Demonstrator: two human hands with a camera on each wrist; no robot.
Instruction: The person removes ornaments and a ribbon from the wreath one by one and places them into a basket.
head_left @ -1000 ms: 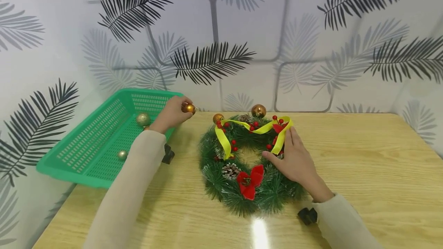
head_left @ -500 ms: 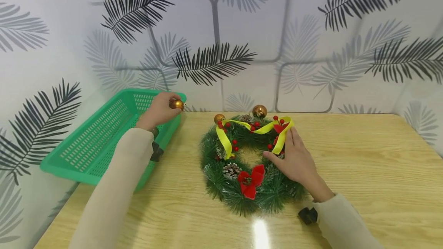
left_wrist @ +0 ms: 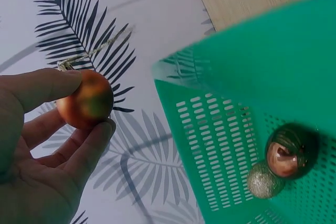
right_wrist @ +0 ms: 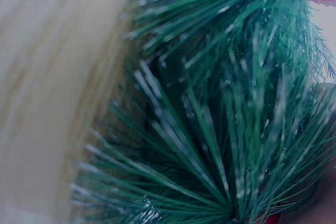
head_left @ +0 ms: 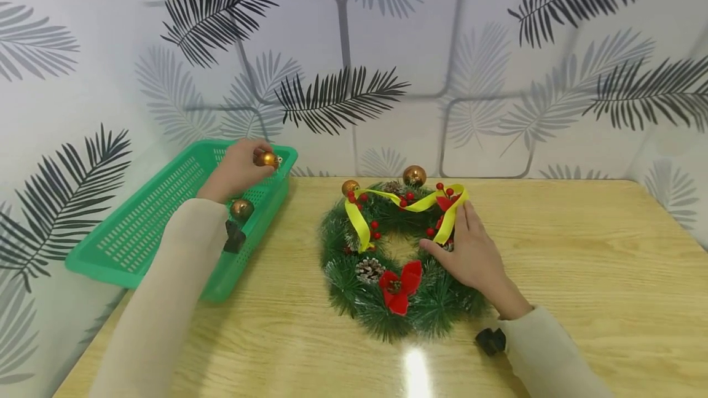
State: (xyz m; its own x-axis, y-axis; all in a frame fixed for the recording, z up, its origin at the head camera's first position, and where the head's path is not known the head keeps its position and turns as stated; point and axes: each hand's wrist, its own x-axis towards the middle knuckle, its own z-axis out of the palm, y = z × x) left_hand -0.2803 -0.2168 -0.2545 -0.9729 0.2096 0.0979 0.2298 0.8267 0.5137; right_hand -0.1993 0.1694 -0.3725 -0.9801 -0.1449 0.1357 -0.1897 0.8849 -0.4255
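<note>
An orange-gold Christmas ball is pinched between the thumb and fingers of my left hand, over the far right corner of the green basket. The left wrist view shows a gold loop of string at the ball's cap. My right hand rests on the right side of a green wreath, thumb spread and fingers extended by the yellow ribbon. The wreath carries a red flower, a pine cone and red berries. Needles fill most of the right wrist view.
A shiny copper ball and a glittery gold ball lie in the basket. Two more balls, a larger copper one and a smaller orange one, sit at the wreath's far edge. A patterned wall stands behind the table.
My left hand has moved left with the orange-gold ball, from beyond the basket's right corner to over the basket. My right hand has stayed on the wreath.
</note>
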